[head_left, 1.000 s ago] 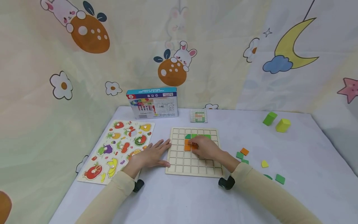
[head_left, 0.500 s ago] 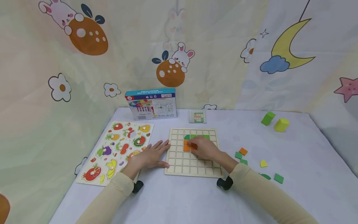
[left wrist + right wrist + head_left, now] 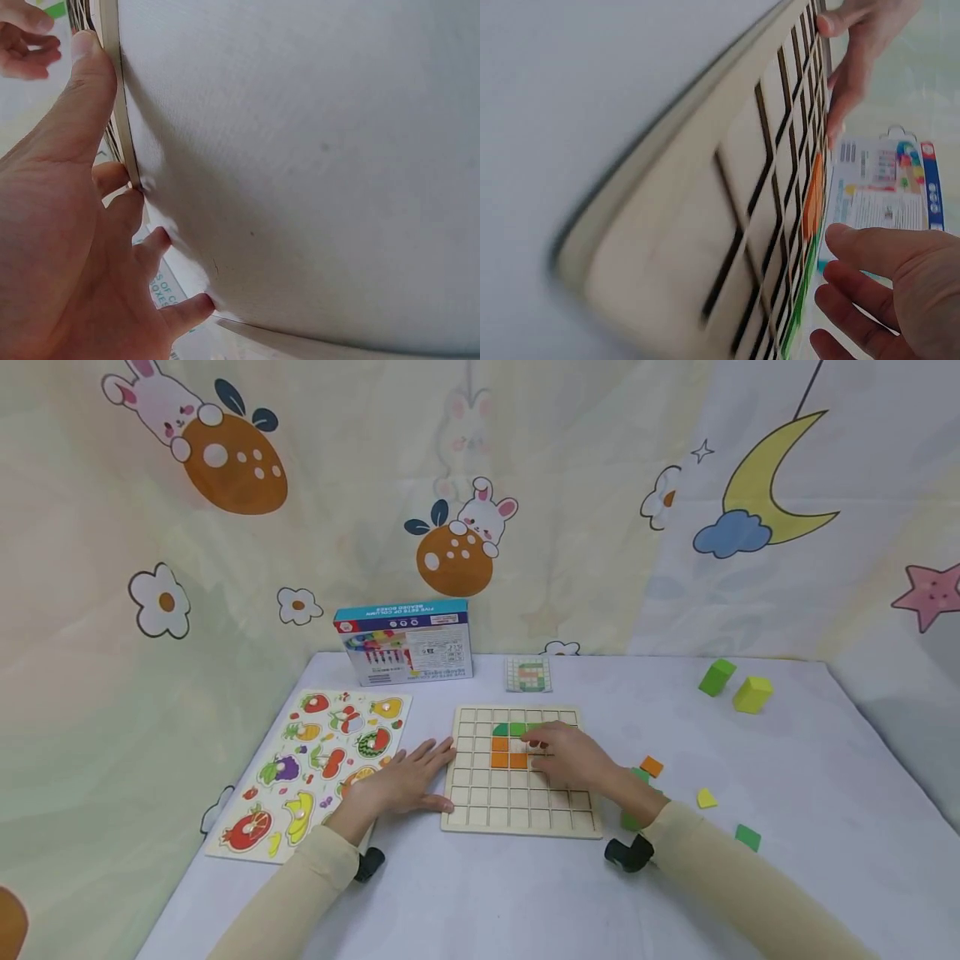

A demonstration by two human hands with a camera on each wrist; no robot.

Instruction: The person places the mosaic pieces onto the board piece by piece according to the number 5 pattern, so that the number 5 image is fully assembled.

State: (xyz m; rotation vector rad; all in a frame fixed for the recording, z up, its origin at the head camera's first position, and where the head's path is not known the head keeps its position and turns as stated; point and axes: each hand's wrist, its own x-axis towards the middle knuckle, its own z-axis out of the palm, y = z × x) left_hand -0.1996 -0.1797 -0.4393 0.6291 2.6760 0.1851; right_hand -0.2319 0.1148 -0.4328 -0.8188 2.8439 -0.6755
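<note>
A wooden grid board [image 3: 480, 806] lies flat on the white table. Near its top sit a dark green rounded tile [image 3: 501, 729] and a bright green tile [image 3: 517, 729], with orange tiles [image 3: 499, 761] below them. My left hand [image 3: 405, 781] is spread on the table, its thumb and fingertips touching the board's left edge, as the left wrist view also shows. Over the board's right part hovers my right hand [image 3: 573, 758], covering some cells. In the right wrist view the right hand's thumb and fingers [image 3: 866, 247] are apart, holding nothing.
Left of the board lies a fruit puzzle [image 3: 315, 768]; behind stand a box [image 3: 408, 647] and a small pattern card [image 3: 528, 674]. To the right are loose tiles, including an orange one [image 3: 652, 766] and a yellow one [image 3: 706, 798], plus two green-yellow blocks [image 3: 753, 694].
My right hand has let go of the orange tile and moved right, uncovering the orange tiles and part of the green row. My left hand has stayed at the board's edge.
</note>
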